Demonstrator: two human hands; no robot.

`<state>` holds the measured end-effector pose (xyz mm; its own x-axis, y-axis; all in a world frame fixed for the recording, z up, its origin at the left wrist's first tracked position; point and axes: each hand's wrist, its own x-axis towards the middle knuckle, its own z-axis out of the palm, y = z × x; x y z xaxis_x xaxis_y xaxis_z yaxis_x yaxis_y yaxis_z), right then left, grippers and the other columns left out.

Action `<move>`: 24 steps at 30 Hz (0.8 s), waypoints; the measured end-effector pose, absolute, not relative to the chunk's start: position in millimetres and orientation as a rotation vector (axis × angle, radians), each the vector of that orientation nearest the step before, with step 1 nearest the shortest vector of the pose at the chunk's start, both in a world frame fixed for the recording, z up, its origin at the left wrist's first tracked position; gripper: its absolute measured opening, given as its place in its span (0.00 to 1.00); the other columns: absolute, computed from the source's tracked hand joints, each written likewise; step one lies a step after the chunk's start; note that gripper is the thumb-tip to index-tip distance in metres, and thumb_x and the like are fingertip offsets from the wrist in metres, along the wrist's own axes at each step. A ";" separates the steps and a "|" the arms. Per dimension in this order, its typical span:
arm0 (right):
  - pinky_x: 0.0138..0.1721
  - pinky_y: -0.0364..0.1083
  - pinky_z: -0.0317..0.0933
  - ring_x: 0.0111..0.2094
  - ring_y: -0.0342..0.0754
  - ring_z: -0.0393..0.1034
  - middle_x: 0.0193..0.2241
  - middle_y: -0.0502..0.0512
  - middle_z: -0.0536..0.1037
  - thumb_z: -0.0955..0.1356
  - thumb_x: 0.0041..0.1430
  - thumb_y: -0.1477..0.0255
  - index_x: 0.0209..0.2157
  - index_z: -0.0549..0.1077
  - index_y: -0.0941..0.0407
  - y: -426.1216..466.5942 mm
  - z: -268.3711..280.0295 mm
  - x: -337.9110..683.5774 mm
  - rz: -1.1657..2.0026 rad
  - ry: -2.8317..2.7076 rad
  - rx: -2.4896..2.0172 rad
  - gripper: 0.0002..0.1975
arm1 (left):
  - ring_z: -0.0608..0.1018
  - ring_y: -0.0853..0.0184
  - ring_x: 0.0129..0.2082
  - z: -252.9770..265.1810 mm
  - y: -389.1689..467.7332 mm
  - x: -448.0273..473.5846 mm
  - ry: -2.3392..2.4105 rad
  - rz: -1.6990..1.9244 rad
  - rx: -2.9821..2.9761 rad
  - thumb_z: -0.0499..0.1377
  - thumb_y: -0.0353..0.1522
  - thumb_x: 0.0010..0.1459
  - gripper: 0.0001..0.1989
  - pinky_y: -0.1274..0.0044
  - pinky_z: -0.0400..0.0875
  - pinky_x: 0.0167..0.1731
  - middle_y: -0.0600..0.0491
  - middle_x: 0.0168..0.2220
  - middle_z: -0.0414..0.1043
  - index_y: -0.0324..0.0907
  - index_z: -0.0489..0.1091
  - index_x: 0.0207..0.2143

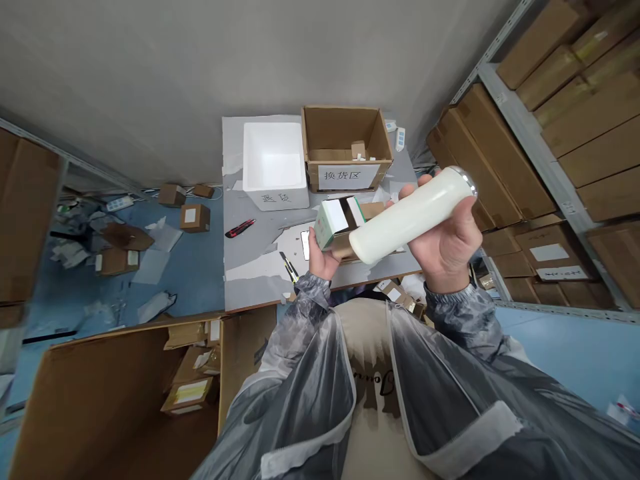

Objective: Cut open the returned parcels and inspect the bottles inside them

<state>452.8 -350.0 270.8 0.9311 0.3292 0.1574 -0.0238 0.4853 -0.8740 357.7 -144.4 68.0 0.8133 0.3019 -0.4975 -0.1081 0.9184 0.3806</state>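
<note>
My right hand point(447, 250) is wrapped around a white, smooth, cylindrical bottle point(407, 219) with a shiny metallic end at the upper right. The bottle is tilted, its plain end pointing down to the left. My left hand point(324, 262) grips a green and white carton point(326, 225) with a dark open-looking top, close beside the bottle's lower end. Part of the carton and some left fingers are hidden behind the bottle. Both things are held above the grey table point(260, 250).
A white foam box point(277, 199) and a labelled cardboard box point(349, 177) stand at the table's back. A red utility knife point(241, 229) and a yellow-black cutter point(289, 267) lie left. A large open carton point(125, 387) stands lower left; carton-filled shelves point(530, 140) rise at right.
</note>
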 end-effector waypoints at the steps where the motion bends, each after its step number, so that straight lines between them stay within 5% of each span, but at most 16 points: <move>1: 0.71 0.74 0.86 0.68 0.67 0.86 0.65 0.53 0.88 0.79 0.72 0.32 0.64 0.83 0.35 -349.3 272.0 449.8 0.209 -0.334 -1.080 0.31 | 0.92 0.48 0.62 72.0 -146.0 356.9 0.616 0.233 0.343 0.62 0.63 0.86 0.38 0.57 0.91 0.63 0.38 0.63 0.92 0.41 0.85 0.73; 6: 0.66 0.74 0.89 0.69 0.71 0.86 0.62 0.58 0.86 0.83 0.60 0.29 0.65 0.80 0.33 -341.7 284.0 432.9 0.101 -0.402 -1.233 0.40 | 0.92 0.53 0.55 86.6 -148.7 351.2 0.644 0.385 0.407 0.59 0.63 0.87 0.36 0.68 0.92 0.52 0.41 0.62 0.92 0.48 0.82 0.76; 13: 0.68 0.78 0.86 0.61 0.71 0.89 0.52 0.56 0.86 0.85 0.60 0.34 0.61 0.78 0.34 -347.4 287.5 438.5 0.032 -0.526 -1.136 0.37 | 0.91 0.56 0.60 96.2 -138.9 348.5 0.741 0.606 0.419 0.48 0.57 0.93 0.31 0.75 0.89 0.46 0.43 0.66 0.89 0.53 0.79 0.78; 18: 0.66 0.77 0.85 0.61 0.72 0.88 0.51 0.57 0.85 0.83 0.57 0.29 0.59 0.74 0.36 -358.6 286.5 449.3 0.038 -0.509 -1.241 0.41 | 0.90 0.57 0.66 101.8 -136.8 350.3 0.759 0.700 0.493 0.52 0.58 0.92 0.29 0.75 0.89 0.54 0.45 0.67 0.88 0.53 0.82 0.72; 24: 0.67 0.75 0.82 0.53 0.70 0.89 0.47 0.54 0.82 0.85 0.56 0.35 0.58 0.73 0.35 -361.2 283.0 456.9 0.021 -0.501 -1.088 0.38 | 0.91 0.59 0.62 103.7 -143.0 354.4 0.737 0.734 0.581 0.56 0.60 0.90 0.27 0.75 0.89 0.55 0.46 0.65 0.88 0.54 0.83 0.67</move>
<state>456.9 -361.2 283.0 0.8887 0.2575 0.3794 0.2253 0.4754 -0.8504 354.4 -143.0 103.7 0.5200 0.7623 -0.3854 -0.3827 0.6113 0.6927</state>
